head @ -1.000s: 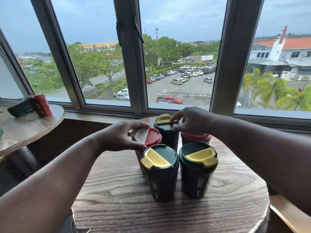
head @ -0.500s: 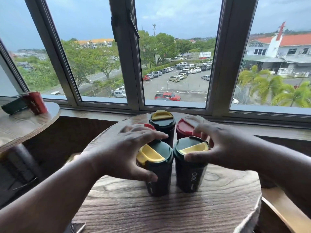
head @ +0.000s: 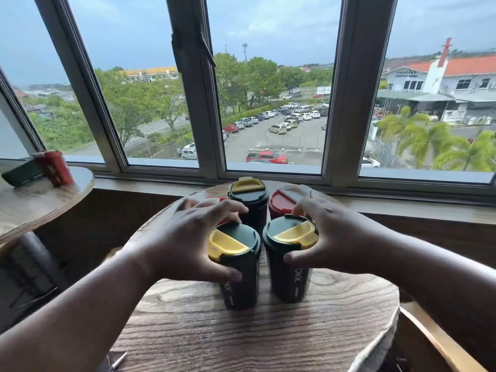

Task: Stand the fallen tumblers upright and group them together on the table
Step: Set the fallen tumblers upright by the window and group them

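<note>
Five tumblers upright, clustered at far half of round wooden table point(head: 255, 331). Front row: two dark green tumblers with yellow-flap lids, left one point(head: 237, 267) and right one point(head: 291, 261), just beside each other, narrow gap between. Back row: third dark green tumbler point(head: 248, 196) in middle, red tumbler point(head: 285, 201) to its right, another red tumbler point(head: 214, 200) to its left, mostly hidden behind knuckles. Left hand point(head: 185, 242) wrapped around front-left tumbler's upper body, thumb on near side, fingers over far rim. Right hand point(head: 338, 237) cupping front-right tumbler likewise, thumb touching near wall. Separate side table point(head: 32, 202) at left edge: one red tumbler point(head: 55, 167) upright, one dark green tumbler point(head: 20, 173) lying on its side, touching it.
</note>
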`<state>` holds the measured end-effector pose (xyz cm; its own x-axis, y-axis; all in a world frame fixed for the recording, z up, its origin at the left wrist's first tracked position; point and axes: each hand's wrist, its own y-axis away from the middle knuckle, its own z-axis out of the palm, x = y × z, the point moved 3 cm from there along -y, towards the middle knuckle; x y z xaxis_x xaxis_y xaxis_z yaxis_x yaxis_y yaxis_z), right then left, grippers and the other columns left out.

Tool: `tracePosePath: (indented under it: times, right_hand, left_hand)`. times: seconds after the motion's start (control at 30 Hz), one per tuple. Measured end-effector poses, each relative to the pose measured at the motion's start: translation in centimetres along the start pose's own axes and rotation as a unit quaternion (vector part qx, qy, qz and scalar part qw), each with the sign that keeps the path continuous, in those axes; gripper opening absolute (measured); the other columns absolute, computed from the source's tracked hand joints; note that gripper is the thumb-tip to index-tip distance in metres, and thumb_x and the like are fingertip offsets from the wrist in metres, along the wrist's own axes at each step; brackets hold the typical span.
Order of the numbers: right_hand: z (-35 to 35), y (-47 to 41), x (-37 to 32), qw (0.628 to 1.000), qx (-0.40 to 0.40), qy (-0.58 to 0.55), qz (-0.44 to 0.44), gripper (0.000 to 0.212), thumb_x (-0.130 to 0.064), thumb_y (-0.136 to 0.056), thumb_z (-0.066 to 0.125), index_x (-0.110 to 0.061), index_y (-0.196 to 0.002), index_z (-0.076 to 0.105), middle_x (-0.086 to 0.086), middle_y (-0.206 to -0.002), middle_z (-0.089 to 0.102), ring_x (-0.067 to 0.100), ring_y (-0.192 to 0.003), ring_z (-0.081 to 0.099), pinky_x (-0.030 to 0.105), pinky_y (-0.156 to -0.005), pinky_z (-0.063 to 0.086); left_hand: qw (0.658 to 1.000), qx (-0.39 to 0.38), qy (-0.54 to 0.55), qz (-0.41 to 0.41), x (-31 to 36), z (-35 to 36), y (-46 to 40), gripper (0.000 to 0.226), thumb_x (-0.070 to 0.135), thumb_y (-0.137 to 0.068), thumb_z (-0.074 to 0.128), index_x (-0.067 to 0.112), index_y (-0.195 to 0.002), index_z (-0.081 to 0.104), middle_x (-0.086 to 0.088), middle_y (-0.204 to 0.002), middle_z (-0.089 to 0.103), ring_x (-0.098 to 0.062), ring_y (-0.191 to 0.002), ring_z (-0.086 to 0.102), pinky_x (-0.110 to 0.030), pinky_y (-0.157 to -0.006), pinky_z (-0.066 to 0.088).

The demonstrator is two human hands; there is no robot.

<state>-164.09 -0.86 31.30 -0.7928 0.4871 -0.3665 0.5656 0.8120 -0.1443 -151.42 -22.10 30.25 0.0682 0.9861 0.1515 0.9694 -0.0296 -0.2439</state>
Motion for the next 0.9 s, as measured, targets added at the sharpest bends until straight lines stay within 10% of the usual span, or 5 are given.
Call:
tracePosePath:
  times: [0.9]
  right_hand:
    - [0.5, 0.2, 1.7, 0.998, 0.032, -0.054, -0.004, 0.065, -0.062, -0.057, 0.079, -0.037, -0.105, 0.041, -0.020, -0.096, 0.050, -0.010, -0.083, 0.046, 0.001, -0.071, 0.035]
  left_hand:
    - [0.999, -0.006, -0.027, -0.028, 0.8, 0.2, -0.9, 0.102, 0.084, -0.046, 0.069, 0.052, -0.133, 0.028, 0.028, -0.124, 0.054, -0.002, -0.125, 0.042, -0.031, -0.109, 0.025]
